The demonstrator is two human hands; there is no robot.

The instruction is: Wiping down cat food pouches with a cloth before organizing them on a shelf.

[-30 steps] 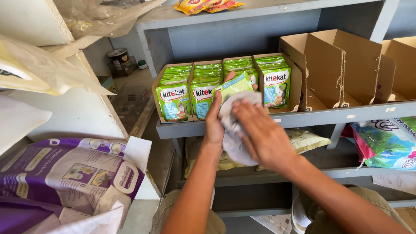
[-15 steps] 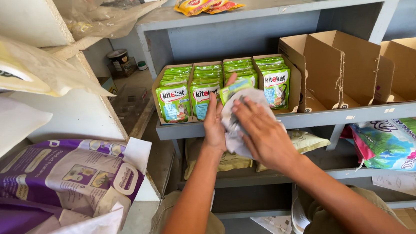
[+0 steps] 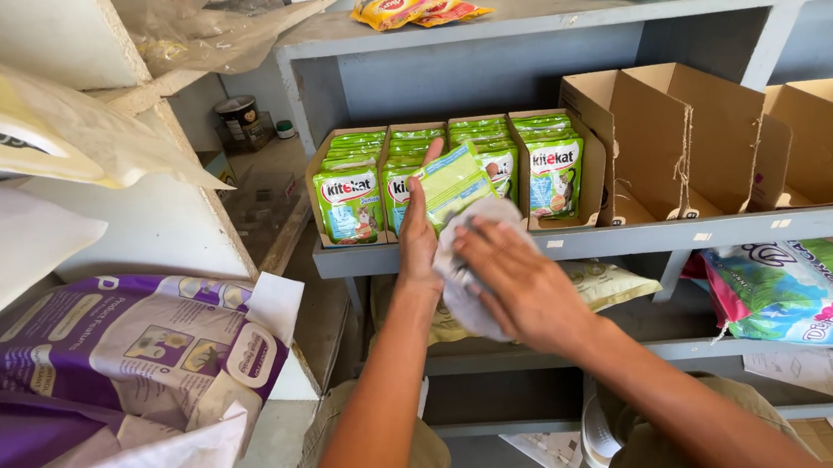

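While the left hand (image 3: 419, 236) grips a green pouch (image 3: 452, 183) upright, the right hand (image 3: 516, 280) has slid its clutched white cloth (image 3: 467, 295) lower down it.

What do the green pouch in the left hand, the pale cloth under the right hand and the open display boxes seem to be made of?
Green pouch: apparently glossy plastic film, judging by its sheen and flat sealed edge. Pale cloth: soft fabric, crumpled and matte. Open display boxes: brown cardboard, matte, with raw torn-looking edges.
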